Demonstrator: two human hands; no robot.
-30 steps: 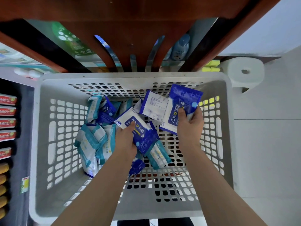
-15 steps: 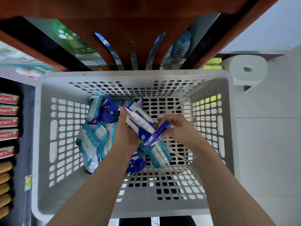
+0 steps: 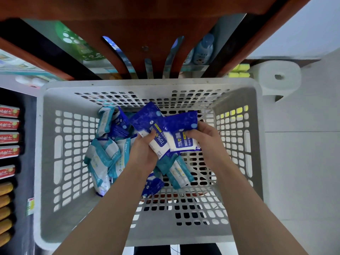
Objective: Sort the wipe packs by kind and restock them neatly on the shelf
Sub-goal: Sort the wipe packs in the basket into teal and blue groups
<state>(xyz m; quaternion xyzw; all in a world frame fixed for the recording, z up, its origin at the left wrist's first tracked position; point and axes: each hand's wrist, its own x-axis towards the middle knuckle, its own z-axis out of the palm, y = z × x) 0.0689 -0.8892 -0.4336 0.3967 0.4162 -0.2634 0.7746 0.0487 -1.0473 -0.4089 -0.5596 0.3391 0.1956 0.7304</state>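
A white perforated basket (image 3: 55,218) stands on the floor below me with wipe packs in it. My left hand (image 3: 145,151) grips a dark blue alcohol wipe pack (image 3: 145,119) marked 75%. My right hand (image 3: 204,137) pinches a second dark blue alcohol wipe pack (image 3: 181,122), which overlaps the first above the basket's middle. Several teal and white wipe packs (image 3: 103,157) lie heaped at the basket's left, another teal pack (image 3: 179,172) lies under my hands. More dark blue packs (image 3: 119,126) sit behind the heap, and one (image 3: 153,184) lies near my left wrist.
A red-brown wooden shelf (image 3: 147,24) rises just beyond the basket, with a green pouch (image 3: 77,43) and a pale blue bottle (image 3: 203,49) on it. A white paper roll (image 3: 277,78) stands at the right. Red boxes (image 3: 9,126) and yellow items line a dark rack on the left.
My right hand brought its blue pack down and across to my left hand. Both packs have since turned face up and risen a little, now overlapping side by side.
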